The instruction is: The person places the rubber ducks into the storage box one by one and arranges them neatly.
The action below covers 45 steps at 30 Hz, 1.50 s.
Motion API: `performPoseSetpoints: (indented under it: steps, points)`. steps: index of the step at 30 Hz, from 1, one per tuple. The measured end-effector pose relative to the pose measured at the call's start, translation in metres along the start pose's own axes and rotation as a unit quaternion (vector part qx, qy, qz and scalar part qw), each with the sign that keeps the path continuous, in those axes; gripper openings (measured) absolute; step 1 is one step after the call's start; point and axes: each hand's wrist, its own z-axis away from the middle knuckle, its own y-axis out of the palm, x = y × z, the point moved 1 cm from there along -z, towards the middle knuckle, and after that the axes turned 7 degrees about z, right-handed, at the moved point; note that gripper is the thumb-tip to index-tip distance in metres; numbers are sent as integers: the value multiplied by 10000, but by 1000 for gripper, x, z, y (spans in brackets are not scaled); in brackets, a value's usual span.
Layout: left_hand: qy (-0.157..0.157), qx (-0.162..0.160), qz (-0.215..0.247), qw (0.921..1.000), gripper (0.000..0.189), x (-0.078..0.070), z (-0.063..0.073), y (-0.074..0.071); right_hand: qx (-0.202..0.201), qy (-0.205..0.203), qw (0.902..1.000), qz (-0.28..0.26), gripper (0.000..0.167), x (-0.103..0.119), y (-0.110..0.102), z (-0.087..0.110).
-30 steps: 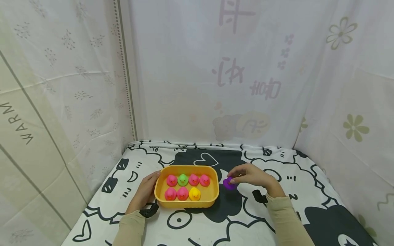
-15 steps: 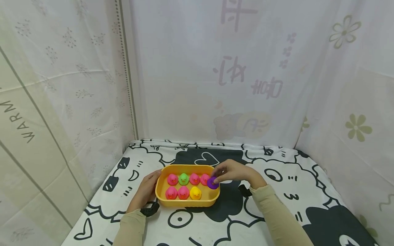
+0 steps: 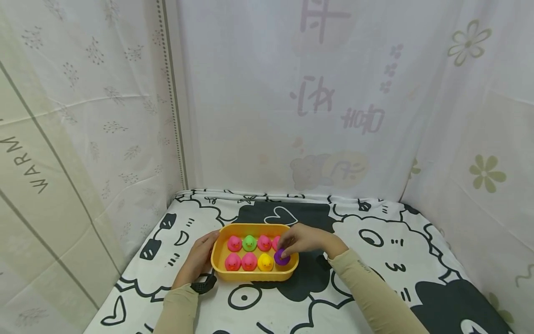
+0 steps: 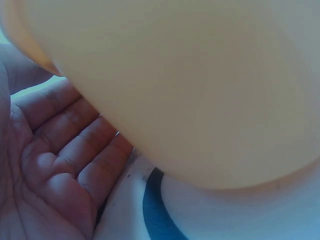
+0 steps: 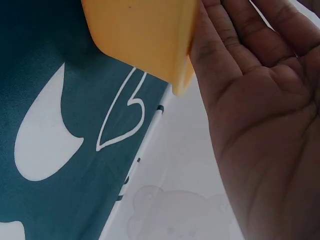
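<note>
A yellow tray [image 3: 254,277] holds two rows of small rubber ducks: several pink ones, such as the pink duck [image 3: 249,261], a green duck [image 3: 249,243] and a yellow duck [image 3: 265,262]. My right hand [image 3: 301,240] pinches a purple rubber duck [image 3: 281,258] low inside the tray's right end, beside the yellow duck. It partly covers the rear-right pink duck [image 3: 276,242]. On the left, my left hand [image 3: 199,258] rests against the tray's outer wall; the left wrist view shows its fingers [image 4: 75,125] fairly straight, their tips hidden behind the tray.
A black-and-white cartoon cloth [image 3: 359,297] covers the table under the tray. Pale printed curtains [image 3: 250,93] enclose the back and both sides. A dark strap device [image 3: 203,284] sits on the left wrist.
My right hand has carried the purple duck leftward from the cloth beside the tray, over its right rim and down inside. The left hand stays at the tray's left side.
</note>
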Motion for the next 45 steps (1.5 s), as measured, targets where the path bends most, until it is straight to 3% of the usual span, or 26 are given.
performPoseSetpoints:
  steps: [10,17,25,35,45]
  points:
    - [-5,-11,39,10000,68,0,1,-1,224,-56,9982,562,20,4,10,-8]
    - [145,45,-214,9997,69,-1,2,0,207,64,9949,989,17,5,12,-9]
    - [57,59,34,10000,62,0,1,3,187,193,9929,1155,18,2,15,-8]
    - [98,-58,-248,9996,63,-1,3,3,136,221,9920,1239,19,4,15,-7]
    - [61,-157,-308,9994,64,-2,5,1,98,0,9915,1294,21,1,17,-9]
